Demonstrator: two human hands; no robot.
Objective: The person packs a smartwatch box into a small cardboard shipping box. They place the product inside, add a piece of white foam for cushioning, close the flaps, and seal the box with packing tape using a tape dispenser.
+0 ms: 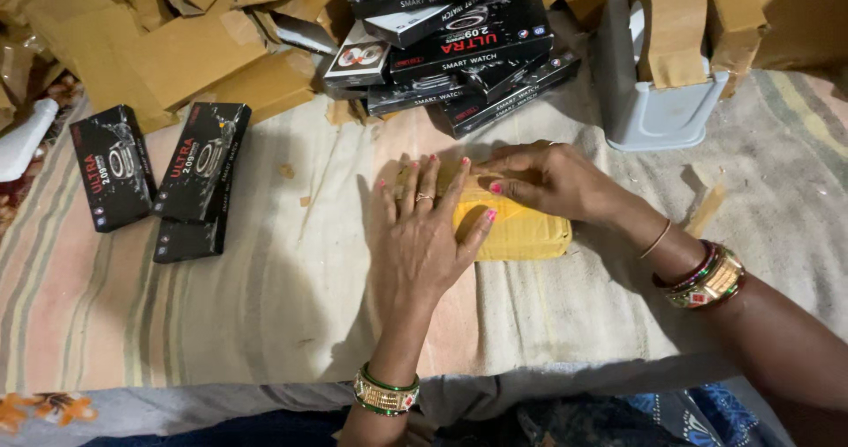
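A small box wrapped in yellow tape (521,231) lies on the striped cloth (265,279) in the middle. My left hand (422,235) lies flat on its left half, fingers spread, pressing it down. My right hand (548,180) rests on the box's far edge, fingertips pinched against the wrapping. Both wrists wear bangles.
Three black product boxes (199,160) lie on the cloth at the left. A heap of similar black boxes (459,45) sits at the back centre. A grey plastic bin (649,102) holding brown tape strips stands at the back right. Torn cardboard (177,49) covers the back left.
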